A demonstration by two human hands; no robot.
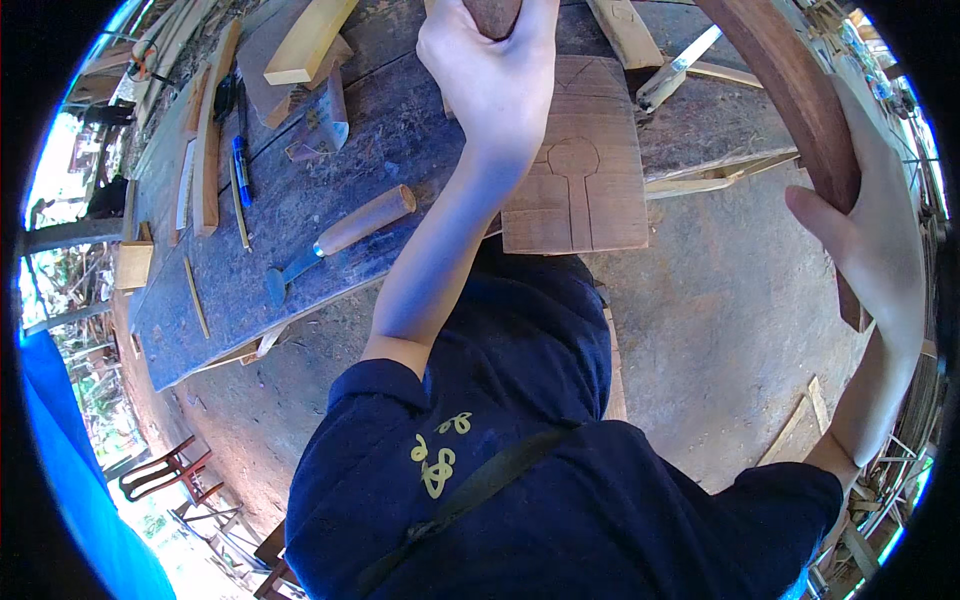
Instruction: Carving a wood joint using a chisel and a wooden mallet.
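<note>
The person's left hand [495, 75] is gripping a wooden tool handle [492, 15] over a flat board [585, 170] marked with a keyhole outline, lying on the workbench [300, 200]. The right hand [875, 230] is clasping a curved reddish plank [800, 90] right of that board, while a wood-handled chisel [340, 240] is lying left of it.

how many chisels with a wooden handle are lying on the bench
1. The chisel lies loose on the dark bench, left of the left hand and the marked wooden board. The left hand grips another wooden handle; more may be hidden.
</note>
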